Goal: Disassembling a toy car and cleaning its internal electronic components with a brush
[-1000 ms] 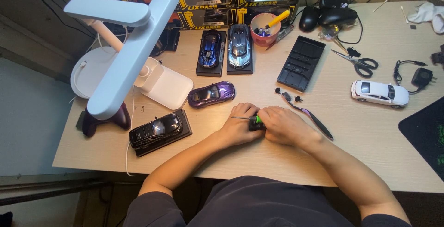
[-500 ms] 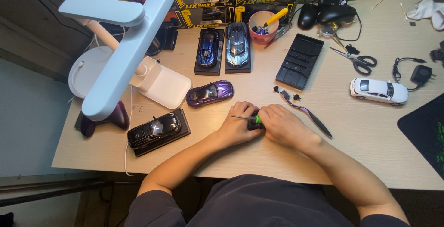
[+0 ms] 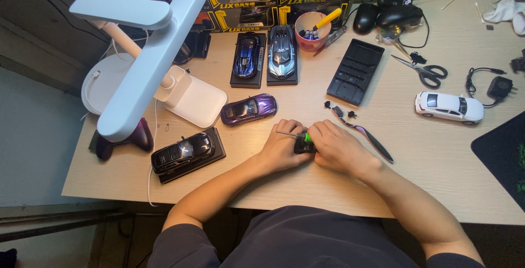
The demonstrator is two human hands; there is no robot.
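My left hand and my right hand meet at the front middle of the wooden desk. Between them sits a small black object, gripped by both hands and mostly hidden. A thin screwdriver with a green collar pokes out to the left from my right hand, across my left fingers. A purple model car lies just beyond my left hand. Small black parts and a long dark strip lie beyond my right hand.
A white desk lamp reaches over the left side. Near it stand a black car on a base, two cars on bases, a black tray, a pink cup, scissors and a white car.
Both hands stay together on the small black object. The view has shifted slightly; the screwdriver tip shows a little more to the left.
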